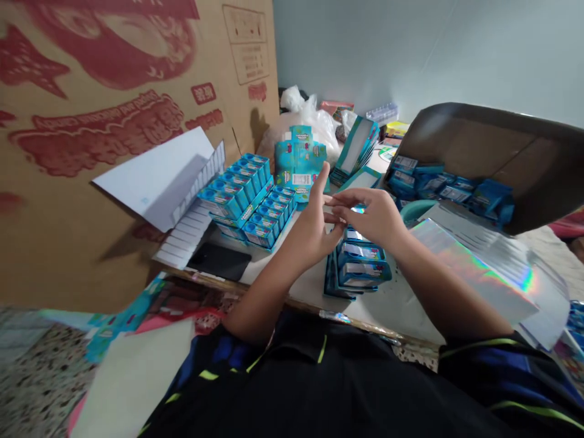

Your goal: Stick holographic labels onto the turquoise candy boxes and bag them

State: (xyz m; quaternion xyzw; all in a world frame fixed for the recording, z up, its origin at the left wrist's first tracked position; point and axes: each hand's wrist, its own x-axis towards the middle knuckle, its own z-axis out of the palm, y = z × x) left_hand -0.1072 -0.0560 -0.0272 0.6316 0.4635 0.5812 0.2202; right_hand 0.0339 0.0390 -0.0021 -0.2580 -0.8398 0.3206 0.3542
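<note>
My left hand [317, 216] is raised over the middle of the table, one digit stretched up and the others reaching toward the right. My right hand [371, 213] meets its fingertips in a pinch; anything between them is too small or hidden to make out. Right below the hands stands a tray of small blue boxes [362, 274], partly covered by them. Left of the hands, more small blue boxes [269, 222] sit in rows in a display tray, beside another filled tray [235, 185]. A flattened blue carton [301, 158] leans behind the left hand.
A large cardboard box [137, 152] walls off the left. An open brown carton [483, 134] with blue packs [456, 188] lies at right, near shiny sheets [474, 261]. Folded blue cartons [358, 149] and a plastic bag [298, 112] are behind. A black phone [219, 260] lies near the front edge.
</note>
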